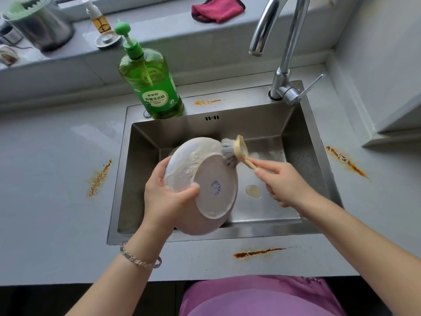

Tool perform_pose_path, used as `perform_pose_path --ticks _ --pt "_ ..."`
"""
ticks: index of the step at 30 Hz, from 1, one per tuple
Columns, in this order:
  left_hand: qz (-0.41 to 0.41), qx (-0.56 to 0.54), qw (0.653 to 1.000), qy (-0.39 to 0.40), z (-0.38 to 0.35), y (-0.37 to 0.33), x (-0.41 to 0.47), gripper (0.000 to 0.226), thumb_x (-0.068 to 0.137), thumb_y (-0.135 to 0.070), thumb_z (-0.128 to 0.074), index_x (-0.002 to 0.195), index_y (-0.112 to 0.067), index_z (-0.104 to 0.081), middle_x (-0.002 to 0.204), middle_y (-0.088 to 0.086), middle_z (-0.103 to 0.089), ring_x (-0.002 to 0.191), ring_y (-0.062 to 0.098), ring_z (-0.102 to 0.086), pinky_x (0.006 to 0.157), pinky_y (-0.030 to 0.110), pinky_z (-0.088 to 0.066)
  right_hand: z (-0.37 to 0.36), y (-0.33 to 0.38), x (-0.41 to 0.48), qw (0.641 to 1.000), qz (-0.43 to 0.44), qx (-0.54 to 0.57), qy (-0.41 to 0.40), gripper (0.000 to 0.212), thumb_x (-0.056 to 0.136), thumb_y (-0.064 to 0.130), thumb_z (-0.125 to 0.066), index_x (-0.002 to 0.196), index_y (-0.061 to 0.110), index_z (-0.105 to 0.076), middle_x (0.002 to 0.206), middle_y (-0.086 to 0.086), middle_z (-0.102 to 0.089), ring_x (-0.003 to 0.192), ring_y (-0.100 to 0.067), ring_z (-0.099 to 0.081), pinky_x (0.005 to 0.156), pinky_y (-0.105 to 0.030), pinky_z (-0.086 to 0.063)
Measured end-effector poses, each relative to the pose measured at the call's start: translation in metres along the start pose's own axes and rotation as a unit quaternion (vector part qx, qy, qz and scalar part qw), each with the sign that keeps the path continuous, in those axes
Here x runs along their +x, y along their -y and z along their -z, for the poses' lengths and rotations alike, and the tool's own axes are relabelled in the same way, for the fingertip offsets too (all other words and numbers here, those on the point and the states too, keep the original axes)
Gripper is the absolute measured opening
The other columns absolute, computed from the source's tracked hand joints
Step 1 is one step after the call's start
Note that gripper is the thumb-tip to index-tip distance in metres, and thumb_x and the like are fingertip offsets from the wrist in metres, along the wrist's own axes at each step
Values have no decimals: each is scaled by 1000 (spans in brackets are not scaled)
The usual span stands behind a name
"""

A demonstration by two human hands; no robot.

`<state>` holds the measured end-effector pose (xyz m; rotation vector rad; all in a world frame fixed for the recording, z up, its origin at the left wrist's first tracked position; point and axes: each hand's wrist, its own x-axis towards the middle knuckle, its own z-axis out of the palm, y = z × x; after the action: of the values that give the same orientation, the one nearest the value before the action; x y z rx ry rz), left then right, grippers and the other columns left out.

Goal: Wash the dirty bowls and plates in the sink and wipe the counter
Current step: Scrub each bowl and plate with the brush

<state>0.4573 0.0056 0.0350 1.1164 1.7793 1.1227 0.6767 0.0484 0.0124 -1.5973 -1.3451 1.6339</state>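
Bowl (214,185) tilts in the curled grip of the left hand (164,201); right hand (287,183) pinches the brush (230,148), bristles against it.

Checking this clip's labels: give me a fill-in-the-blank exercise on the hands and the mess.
The left hand grips a soapy ____ over the sink.
The right hand scrubs it with a dish ____.
The pump bottle of dish soap is ____.
Orange-brown stains mark the ____ beside the sink.
Missing: bowl, brush, green, counter.

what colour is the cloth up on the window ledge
Dark pink, magenta-like, with a black edge; the cloth lies crumpled on the ledge, seen in the head view.
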Motion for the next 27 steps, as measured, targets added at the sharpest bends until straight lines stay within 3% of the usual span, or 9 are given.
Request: perform_pose_path --ticks 8,10,13,17,19,21,23,26,27 --pt "70 -58 992 -90 -8 -5 20 54 64 -12 -77 107 -37 -56 105 -8 -62 97 12 -61 79 32 -55 -9 -24 -2 998 -46 36 -13 35 97 16 -42 126 33 -54 47 16 -40 33 0 -33 35 -12 -25" --pt "112 -91 981 -130 -11 -7 29 54 70 -6 -73 114 -30 -53 106 -4 -61 99 16 -61 82 36 -55 -17 -27 -13 1000 23 6 -5 34 96 17 -46 120 40 -56 76 26 -61 52 18 -50 50 -1 -37" --pt "155 -148 962 -172 -15 -11 41 57 74 -2 -70 123 -21 -50 110 3 -59 102 21 -61 87 40 -54 -22 -30 -25 997 66 -23 35 39 95 22 -49 104 60 -53 113 32 -53 83 26 -49 82 -4 -38" --pt "186 -170 952 -174 -21 -10 44 58 74 -3 -68 128 -16 -50 115 8 -59 98 22 -61 84 40 -55 -10 -24 -4 998 20 -58 -21 34 95 17 -47 125 33 -55 125 14 -55 112 3 -45 91 -14 -33" --pt "182 -169 950 -191 -25 -11 44 60 73 -5 -69 128 -18 -49 116 5 -59 97 19 -60 81 35 -55 -17 -23 -10 998 41 -53 -15 35 95 18 -47 125 35 -53 118 20 -60 100 8 -51 88 -13 -37" --pt "171 -161 947 -219 -25 -12 45 64 71 -7 -70 130 -20 -47 117 3 -58 98 18 -60 83 33 -54 -31 -23 -31 994 81 -56 50 37 95 18 -47 124 41 -51 80 39 -60 67 19 -52 62 -1 -39" --pt "163 -156 947 -230 -24 -11 45 67 70 -8 -71 131 -20 -46 119 3 -58 102 19 -60 85 34 -55 -34 -27 -35 991 98 -64 64 37 95 18 -47 125 41 -51 71 37 -58 62 21 -50 53 0 -37" --pt "148 -155 949 -233 -24 -12 43 68 69 -9 -72 131 -21 -47 122 3 -58 106 20 -60 89 38 -54 -27 -27 -16 999 28 -40 -5 36 96 18 -45 129 31 -51 120 18 -59 109 6 -52 91 -11 -40" --pt "135 -149 951 -236 -25 -13 41 70 68 -9 -73 131 -23 -46 122 2 -57 106 19 -59 89 36 -54 -31 -27 -18 999 31 -30 -4 36 96 17 -45 129 31 -51 119 21 -58 110 5 -52 90 -8 -39"
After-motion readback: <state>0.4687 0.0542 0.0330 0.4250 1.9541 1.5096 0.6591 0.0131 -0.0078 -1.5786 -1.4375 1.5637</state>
